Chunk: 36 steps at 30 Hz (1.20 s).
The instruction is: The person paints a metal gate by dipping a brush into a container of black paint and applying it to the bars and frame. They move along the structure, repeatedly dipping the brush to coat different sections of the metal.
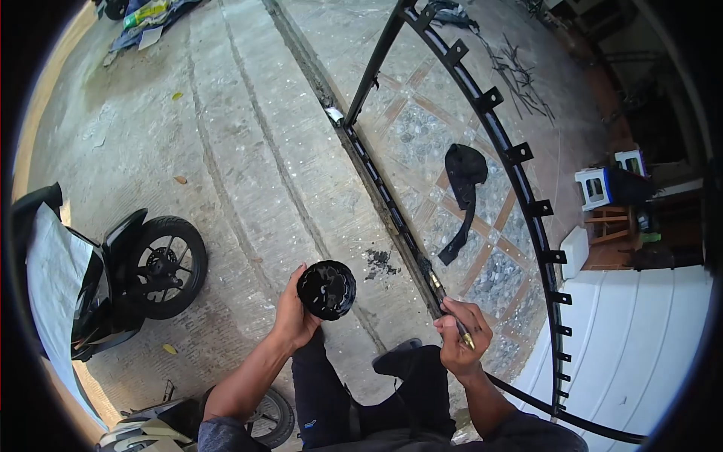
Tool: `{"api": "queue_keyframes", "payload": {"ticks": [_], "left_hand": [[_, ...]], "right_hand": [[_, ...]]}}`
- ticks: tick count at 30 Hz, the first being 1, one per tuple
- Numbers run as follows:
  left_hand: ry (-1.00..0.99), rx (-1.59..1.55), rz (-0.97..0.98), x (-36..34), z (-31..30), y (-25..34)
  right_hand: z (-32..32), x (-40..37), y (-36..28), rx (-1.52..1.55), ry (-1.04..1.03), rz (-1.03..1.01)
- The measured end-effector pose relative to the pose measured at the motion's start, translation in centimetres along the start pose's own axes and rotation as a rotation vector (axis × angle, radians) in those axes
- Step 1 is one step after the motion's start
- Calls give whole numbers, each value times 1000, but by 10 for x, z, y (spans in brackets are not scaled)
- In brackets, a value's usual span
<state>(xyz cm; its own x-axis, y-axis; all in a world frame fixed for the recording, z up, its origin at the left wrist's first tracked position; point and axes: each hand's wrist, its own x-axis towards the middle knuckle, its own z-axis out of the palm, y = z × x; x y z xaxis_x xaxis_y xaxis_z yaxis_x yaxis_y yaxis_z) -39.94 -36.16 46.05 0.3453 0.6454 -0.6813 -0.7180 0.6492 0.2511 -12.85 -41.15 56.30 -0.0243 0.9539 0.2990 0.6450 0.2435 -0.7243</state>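
A round container of glossy black paint (327, 291) rests in my left hand (293, 310), whose fingers wrap round its side and underside. Between the fingers of my right hand (461, 336) is a paintbrush (467, 338), its handle end pointing down and its dark bristles up toward a black metal bar (385, 194). The bristles look close to the bar; whether they touch it is too small to tell. That bar runs along the ground and joins a curved black frame with tabs (519, 154) on the right.
A motorcycle (124, 279) stands at the left, another (162, 433) at the lower left. Black cloth (465, 177) lies on the patterned floor inside the frame. At the right are a small white stool (593, 188) and a white panel (629, 339). Dark spots mark the concrete.
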Motion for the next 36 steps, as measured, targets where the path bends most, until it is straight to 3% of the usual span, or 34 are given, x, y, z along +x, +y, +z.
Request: {"api": "queue_keyframes", "payload": {"ticks": [6, 12, 19, 27, 36], "left_hand": [[-16, -61, 99, -87, 26, 75], [-78, -161, 210, -132, 58, 148], [-40, -215, 235, -129, 102, 222], [-76, -229, 229, -88, 185, 335], [-103, -252, 318, -43, 231, 458]], "right_hand": [[-18, 58, -112, -11, -13, -72], [-12, 113, -170, 60, 49, -104], [3, 200, -185, 95, 91, -90], [39, 359, -180, 197, 171, -12], [71, 493, -195, 222, 27, -17]]}}
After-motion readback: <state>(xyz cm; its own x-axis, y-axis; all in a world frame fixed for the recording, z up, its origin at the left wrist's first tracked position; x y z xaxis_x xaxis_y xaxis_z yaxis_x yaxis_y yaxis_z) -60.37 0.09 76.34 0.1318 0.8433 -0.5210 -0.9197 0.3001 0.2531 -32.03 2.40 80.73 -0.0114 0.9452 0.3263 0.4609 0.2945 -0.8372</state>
